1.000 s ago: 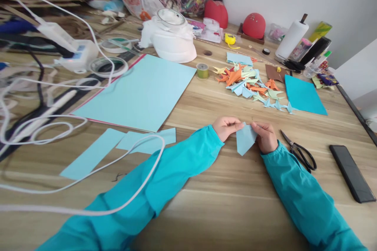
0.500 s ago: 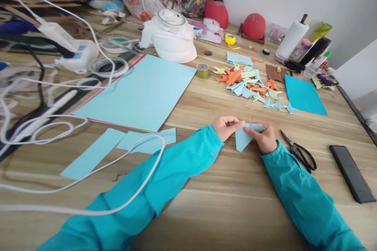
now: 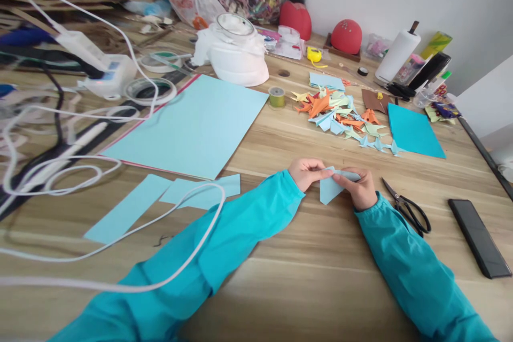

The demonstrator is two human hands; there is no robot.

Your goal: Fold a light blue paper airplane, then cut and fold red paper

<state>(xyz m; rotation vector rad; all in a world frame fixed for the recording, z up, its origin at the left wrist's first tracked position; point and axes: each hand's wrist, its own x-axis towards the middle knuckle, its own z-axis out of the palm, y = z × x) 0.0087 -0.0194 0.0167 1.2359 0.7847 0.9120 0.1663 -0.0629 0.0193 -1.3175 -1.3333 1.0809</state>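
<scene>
Between my two hands, above the table, is a small folded piece of light blue paper [image 3: 330, 190]. My left hand [image 3: 308, 173] pinches its upper left corner with thumb and fingertips. On the other side, my right hand [image 3: 360, 187] is closed on it, its thumb pressing near the left thumb and its fingers behind the paper. One pointed flap hangs below the thumbs. Black-handled scissors [image 3: 406, 206] lie just right of my right hand. Beyond the hands is a heap of folded paper cranes [image 3: 332, 112] in orange, blue and pale green.
Light blue sheets [image 3: 192, 123] and cut paper strips [image 3: 128, 208] lie to the left. A white cable [image 3: 216, 214] loops over my left sleeve. A phone [image 3: 479, 238] lies at right, a bright blue sheet [image 3: 417, 131] behind it. A thread spool [image 3: 276, 97] stands mid-table.
The hands stay almost in place. The paper has tilted slightly, its hanging flap a little higher and its right part lower between my fingers.
</scene>
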